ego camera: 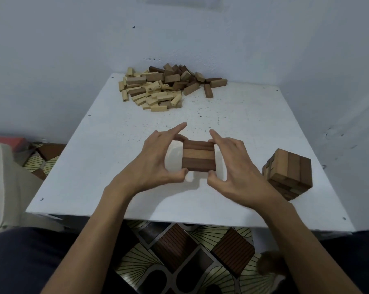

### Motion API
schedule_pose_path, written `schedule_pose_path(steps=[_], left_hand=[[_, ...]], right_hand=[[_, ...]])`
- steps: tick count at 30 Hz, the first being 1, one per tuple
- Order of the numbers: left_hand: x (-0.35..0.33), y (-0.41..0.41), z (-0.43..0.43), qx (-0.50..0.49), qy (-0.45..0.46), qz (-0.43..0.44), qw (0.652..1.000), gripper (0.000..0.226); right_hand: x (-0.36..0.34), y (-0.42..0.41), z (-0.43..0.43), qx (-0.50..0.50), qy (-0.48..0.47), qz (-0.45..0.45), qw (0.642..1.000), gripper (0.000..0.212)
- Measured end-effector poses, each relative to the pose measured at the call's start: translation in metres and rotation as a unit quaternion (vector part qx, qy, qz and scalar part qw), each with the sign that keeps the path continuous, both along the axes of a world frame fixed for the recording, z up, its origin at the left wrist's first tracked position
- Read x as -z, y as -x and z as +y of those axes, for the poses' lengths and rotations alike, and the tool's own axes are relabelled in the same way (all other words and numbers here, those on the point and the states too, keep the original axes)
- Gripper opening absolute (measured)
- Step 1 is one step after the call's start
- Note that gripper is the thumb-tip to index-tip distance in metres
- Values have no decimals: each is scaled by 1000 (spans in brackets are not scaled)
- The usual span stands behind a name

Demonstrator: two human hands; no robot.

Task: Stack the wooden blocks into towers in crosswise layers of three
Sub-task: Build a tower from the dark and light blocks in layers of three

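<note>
Three brown wooden blocks lie side by side as one flat layer (198,155) at the middle of the white table (115,187). My left hand (158,164) pinches the layer's left side between thumb and fingers. My right hand (232,166) pinches its right side the same way. A finished tower (289,172) of crosswise layers stands at the right, near the table's front edge. A pile of loose blocks (164,88), pale and dark, lies at the far edge.
White walls close the table at the back and right. A pale cushion (1,183) sits off the left edge. Patterned floor (185,259) shows below the table's front edge, between my legs.
</note>
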State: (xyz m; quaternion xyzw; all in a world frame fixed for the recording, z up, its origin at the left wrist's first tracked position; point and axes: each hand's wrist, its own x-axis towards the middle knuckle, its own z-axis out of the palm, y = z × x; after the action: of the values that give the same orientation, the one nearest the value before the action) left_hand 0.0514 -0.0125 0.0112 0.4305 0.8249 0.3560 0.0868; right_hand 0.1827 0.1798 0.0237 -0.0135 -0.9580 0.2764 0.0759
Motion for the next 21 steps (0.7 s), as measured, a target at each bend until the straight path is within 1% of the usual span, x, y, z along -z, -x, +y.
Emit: schedule_pose_path(steps=[4,8,12,17,21], left_hand=[[-20,-9,22,24,-25,5,999,94],[-32,-20,55,53,-29,8,998,94],[-33,-35,94,94,-33,4,995,93],[-30,-54,137,131,-16,-19,991,94],[-27,-60,156,149,0,-29,988,93]], right_hand=[[-20,-16,18,30,-24,14,999,85],[-34,-37,42,62,-37,23,997,87],[-39,-66,69,94,-27,26,995,87],[-34,-96,102,129,-19,24,991,84],[-28,-106,115,150,0,10,989,87]])
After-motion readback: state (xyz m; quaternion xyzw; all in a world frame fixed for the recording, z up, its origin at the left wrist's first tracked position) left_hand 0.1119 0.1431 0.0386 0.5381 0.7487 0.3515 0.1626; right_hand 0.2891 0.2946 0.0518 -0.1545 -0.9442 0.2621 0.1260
